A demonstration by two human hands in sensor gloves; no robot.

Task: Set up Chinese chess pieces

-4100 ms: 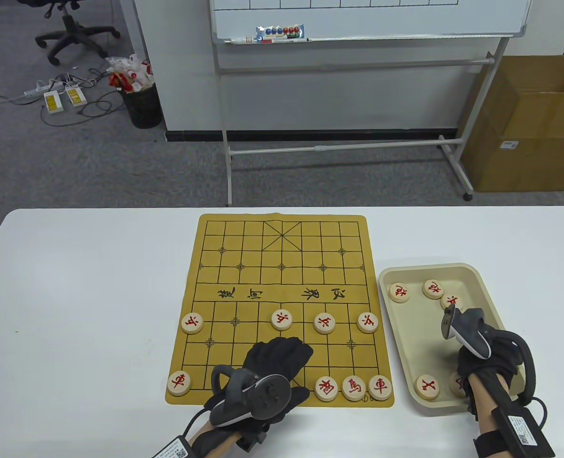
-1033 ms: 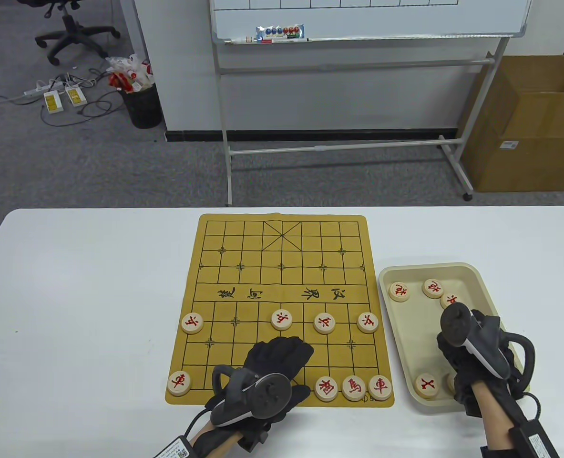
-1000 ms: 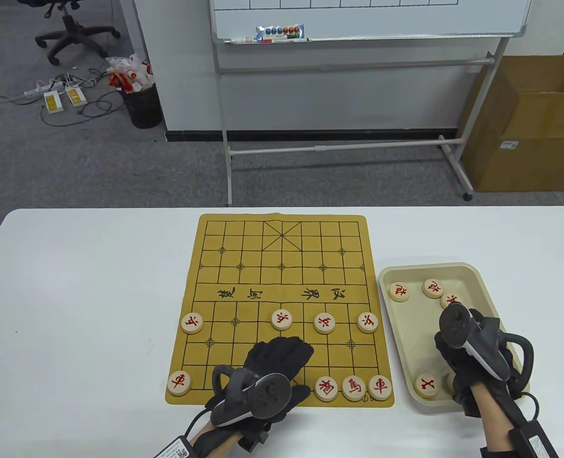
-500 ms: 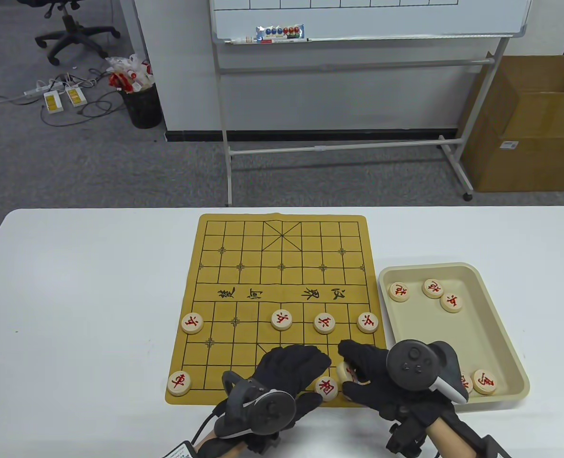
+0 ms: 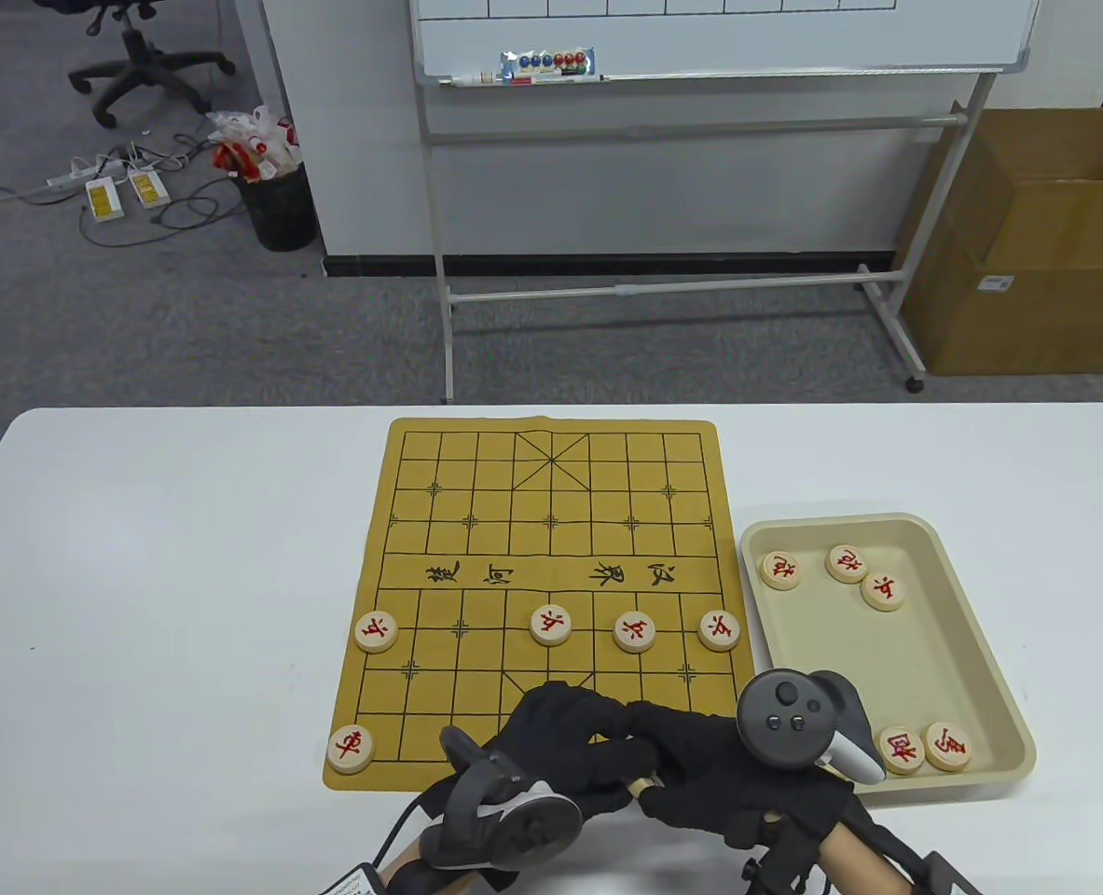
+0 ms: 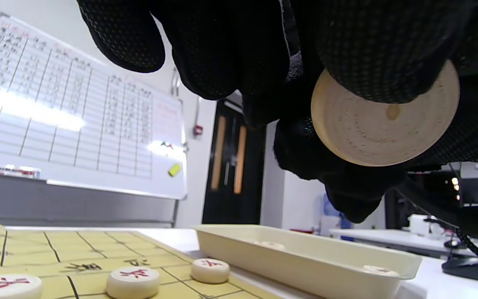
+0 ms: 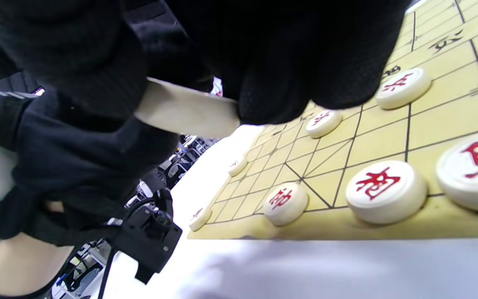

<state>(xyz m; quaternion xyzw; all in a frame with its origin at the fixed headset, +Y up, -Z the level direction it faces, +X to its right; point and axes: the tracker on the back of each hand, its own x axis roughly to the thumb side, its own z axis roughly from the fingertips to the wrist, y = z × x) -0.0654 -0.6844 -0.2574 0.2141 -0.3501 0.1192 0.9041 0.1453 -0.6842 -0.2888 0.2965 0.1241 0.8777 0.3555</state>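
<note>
On the white table (image 5: 178,578), your right hand (image 5: 728,774) and left hand (image 5: 560,746) together hold one chess piece (image 6: 384,124); the tray (image 5: 980,643) lies right of them, board pieces (image 7: 384,191) below.

My two hands (image 5: 565,746) (image 5: 719,769) meet low on the board (image 5: 514,522). Five pieces sit in the tray (image 5: 980,634) at right.
</note>
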